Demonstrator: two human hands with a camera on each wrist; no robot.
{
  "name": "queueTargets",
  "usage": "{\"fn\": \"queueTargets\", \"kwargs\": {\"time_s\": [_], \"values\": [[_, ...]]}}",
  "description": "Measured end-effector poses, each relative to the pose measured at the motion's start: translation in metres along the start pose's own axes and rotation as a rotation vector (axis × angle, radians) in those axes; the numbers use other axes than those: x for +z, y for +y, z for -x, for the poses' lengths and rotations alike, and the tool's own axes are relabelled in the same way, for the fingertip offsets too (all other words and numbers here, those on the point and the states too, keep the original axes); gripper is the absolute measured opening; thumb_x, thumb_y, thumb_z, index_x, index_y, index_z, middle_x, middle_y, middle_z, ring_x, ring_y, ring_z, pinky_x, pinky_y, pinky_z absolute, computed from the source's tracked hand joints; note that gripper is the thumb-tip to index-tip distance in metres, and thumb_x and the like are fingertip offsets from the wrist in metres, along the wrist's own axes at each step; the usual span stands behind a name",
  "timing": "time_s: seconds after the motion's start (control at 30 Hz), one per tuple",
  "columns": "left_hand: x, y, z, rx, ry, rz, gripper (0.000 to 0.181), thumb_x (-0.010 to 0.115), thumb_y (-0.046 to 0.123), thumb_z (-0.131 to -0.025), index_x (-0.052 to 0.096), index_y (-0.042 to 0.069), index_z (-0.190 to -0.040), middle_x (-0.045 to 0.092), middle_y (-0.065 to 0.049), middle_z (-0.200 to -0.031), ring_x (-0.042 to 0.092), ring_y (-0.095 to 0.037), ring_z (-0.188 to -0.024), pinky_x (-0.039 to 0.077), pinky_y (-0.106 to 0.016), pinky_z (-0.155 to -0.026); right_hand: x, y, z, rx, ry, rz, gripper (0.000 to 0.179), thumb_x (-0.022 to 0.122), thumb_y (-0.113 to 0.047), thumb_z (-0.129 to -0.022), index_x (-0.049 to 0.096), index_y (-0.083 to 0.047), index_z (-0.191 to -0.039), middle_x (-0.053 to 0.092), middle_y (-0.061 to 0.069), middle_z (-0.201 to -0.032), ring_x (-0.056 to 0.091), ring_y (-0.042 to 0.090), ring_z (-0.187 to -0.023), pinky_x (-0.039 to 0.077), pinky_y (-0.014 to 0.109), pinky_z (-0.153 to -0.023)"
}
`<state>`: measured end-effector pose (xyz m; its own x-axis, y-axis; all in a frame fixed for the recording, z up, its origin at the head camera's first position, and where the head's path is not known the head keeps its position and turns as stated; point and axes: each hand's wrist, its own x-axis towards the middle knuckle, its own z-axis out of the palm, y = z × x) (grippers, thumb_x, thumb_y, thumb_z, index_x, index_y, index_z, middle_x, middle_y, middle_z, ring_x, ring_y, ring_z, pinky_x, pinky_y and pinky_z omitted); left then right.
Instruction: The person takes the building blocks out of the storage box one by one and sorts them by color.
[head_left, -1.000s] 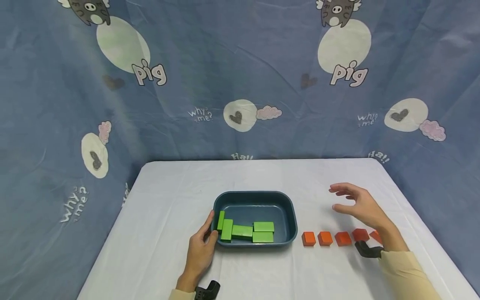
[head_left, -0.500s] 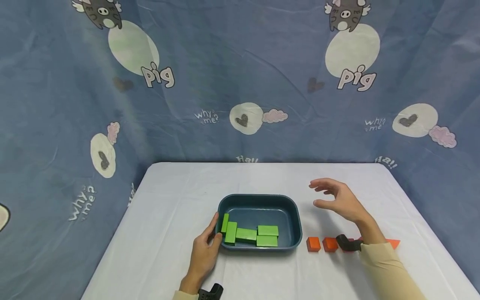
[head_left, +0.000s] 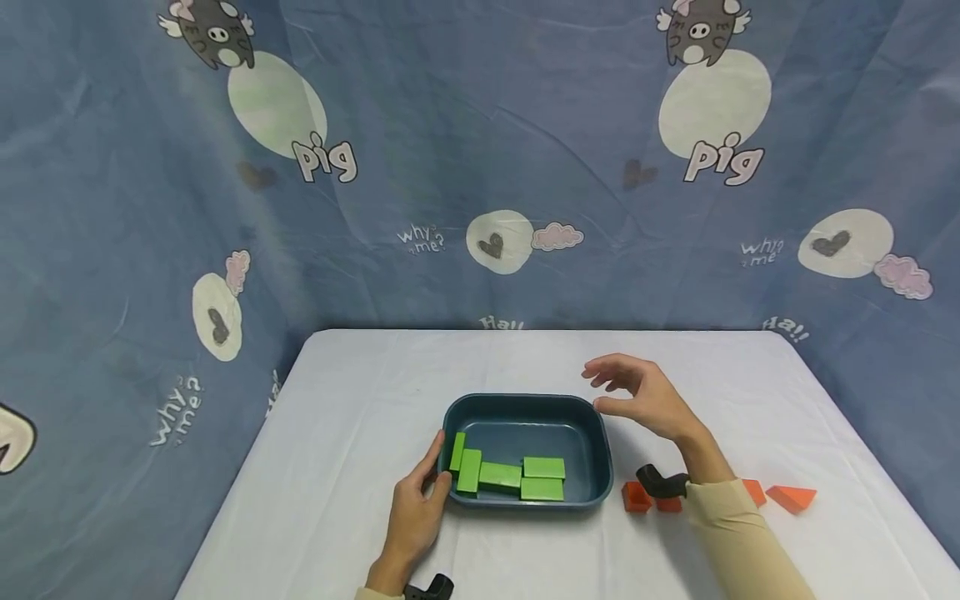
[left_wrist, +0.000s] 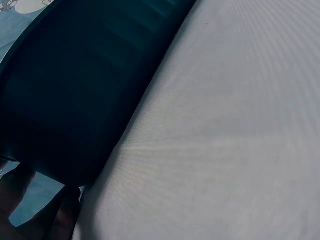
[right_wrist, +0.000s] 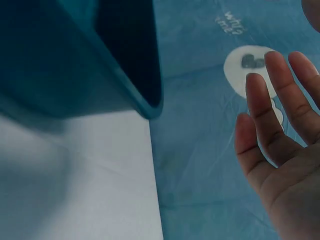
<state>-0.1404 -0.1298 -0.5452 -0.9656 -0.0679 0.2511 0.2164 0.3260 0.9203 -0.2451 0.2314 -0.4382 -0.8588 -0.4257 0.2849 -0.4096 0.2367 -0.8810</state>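
Observation:
A dark teal tray [head_left: 525,506] sits on the white-covered table, with several green blocks [head_left: 542,489] gathered in its left and near part. My left hand [head_left: 412,517] touches the tray's left side with extended fingers and thumb; the left wrist view shows dark fingertips [left_wrist: 70,194] against the outer wall. Beside the tray's far right corner, my right hand [head_left: 641,396] hovers with fingers spread and nothing in them. In the right wrist view its palm and loose fingers [right_wrist: 285,100] are apart from the tray wall [right_wrist: 80,60].
Orange-red blocks lie right of the tray: a cube [head_left: 637,497] near it and a wedge-shaped one [head_left: 792,498] farther right. My right forearm and wrist strap [head_left: 662,482] hide part of that row. A blue printed cloth [head_left: 412,275] hangs behind the table.
My right hand has moved left from above the orange-red blocks to the tray's far right corner, still empty. The left hand stays at the tray's side. The head view has shifted slightly.

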Motion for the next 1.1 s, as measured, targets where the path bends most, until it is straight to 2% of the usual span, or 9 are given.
{"fn": "queueTargets", "kwargs": {"time_s": [0.1, 0.27, 0.5, 0.57, 0.67, 0.77, 0.83, 0.9, 1.1], "values": [[-0.001, -0.002, 0.0, 0.012, -0.011, 0.016, 0.055, 0.062, 0.002, -0.099, 0.051, 0.013, -0.151, 0.049, 0.002, -0.152, 0.046, -0.017, -0.138, 0.04, -0.016, -0.105, 0.006, -0.001, -0.004, 0.006, -0.004, -0.013, 0.045, 0.079, 0.005, -0.082, 0.066, 0.003, -0.125, 0.07, 0.014, -0.116, 0.064, 0.041, -0.104, 0.056, 0.041, -0.089], [-0.003, -0.001, 0.001, -0.004, -0.015, 0.02, 0.055, 0.062, 0.002, -0.098, 0.051, 0.013, -0.151, 0.049, 0.005, -0.152, 0.046, -0.013, -0.138, 0.04, -0.016, -0.105, 0.017, -0.001, -0.01, -0.001, -0.021, -0.041, 0.044, 0.08, 0.002, -0.083, 0.067, 0.002, -0.125, 0.07, 0.01, -0.114, 0.064, 0.042, -0.1, 0.057, 0.036, -0.086], [-0.001, -0.001, 0.002, 0.011, 0.01, 0.036, 0.054, 0.064, 0.0, -0.097, 0.053, 0.009, -0.149, 0.052, -0.001, -0.15, 0.049, -0.018, -0.136, 0.04, -0.012, -0.103, 0.035, 0.0, -0.015, 0.01, -0.069, -0.043, 0.04, 0.08, -0.003, -0.085, 0.069, -0.005, -0.124, 0.07, 0.01, -0.112, 0.066, 0.033, -0.096, 0.056, 0.038, -0.083], [0.0, 0.004, 0.003, 0.011, 0.02, 0.038, 0.053, 0.063, -0.003, -0.097, 0.053, 0.006, -0.148, 0.052, -0.004, -0.149, 0.049, -0.021, -0.135, 0.039, -0.01, -0.102, 0.04, 0.0, -0.016, 0.01, -0.085, -0.051, 0.04, 0.079, -0.003, -0.086, 0.068, -0.004, -0.124, 0.069, 0.014, -0.113, 0.066, 0.033, -0.096, 0.056, 0.039, -0.083], [-0.002, 0.02, 0.003, 0.019, 0.025, 0.037, 0.052, 0.062, -0.007, -0.095, 0.053, -0.002, -0.146, 0.053, -0.011, -0.148, 0.05, -0.026, -0.135, 0.04, -0.011, -0.102, 0.045, 0.001, -0.019, 0.009, -0.101, -0.062, 0.04, 0.078, -0.001, -0.086, 0.068, -0.001, -0.124, 0.068, 0.02, -0.114, 0.065, 0.035, -0.096, 0.056, 0.04, -0.082], [-0.005, 0.034, 0.002, 0.017, 0.014, 0.028, 0.051, 0.061, -0.01, -0.094, 0.052, -0.007, -0.144, 0.053, -0.017, -0.146, 0.05, -0.029, -0.133, 0.042, -0.013, -0.101, 0.05, 0.001, -0.021, 0.016, -0.115, -0.053, 0.039, 0.079, -0.002, -0.086, 0.068, -0.001, -0.124, 0.069, 0.019, -0.114, 0.066, 0.034, -0.095, 0.057, 0.039, -0.081], [-0.006, 0.037, 0.002, 0.019, 0.01, 0.02, 0.05, 0.062, -0.01, -0.093, 0.052, -0.008, -0.143, 0.053, -0.018, -0.146, 0.052, -0.03, -0.132, 0.043, -0.014, -0.101, 0.053, 0.001, -0.023, 0.026, -0.128, -0.044, 0.039, 0.08, -0.004, -0.086, 0.069, -0.004, -0.123, 0.069, 0.016, -0.114, 0.066, 0.033, -0.095, 0.057, 0.04, -0.08], [-0.005, 0.033, 0.001, 0.023, 0.014, 0.017, 0.051, 0.062, -0.01, -0.093, 0.053, -0.007, -0.143, 0.054, -0.017, -0.145, 0.052, -0.03, -0.132, 0.043, -0.013, -0.1, 0.056, 0.002, -0.023, 0.04, -0.147, -0.034, 0.038, 0.08, -0.006, -0.086, 0.07, -0.007, -0.123, 0.07, 0.014, -0.114, 0.066, 0.031, -0.095, 0.057, 0.041, -0.081], [0.0, 0.003, 0.0, 0.033, 0.026, 0.015, 0.054, 0.063, -0.005, -0.095, 0.053, 0.005, -0.147, 0.053, -0.007, -0.148, 0.05, -0.022, -0.135, 0.043, -0.014, -0.101, 0.067, 0.005, -0.028, 0.056, -0.207, 0.01, 0.038, 0.08, -0.005, -0.087, 0.069, -0.003, -0.123, 0.069, 0.02, -0.114, 0.067, 0.026, -0.094, 0.058, 0.04, -0.084]]}}
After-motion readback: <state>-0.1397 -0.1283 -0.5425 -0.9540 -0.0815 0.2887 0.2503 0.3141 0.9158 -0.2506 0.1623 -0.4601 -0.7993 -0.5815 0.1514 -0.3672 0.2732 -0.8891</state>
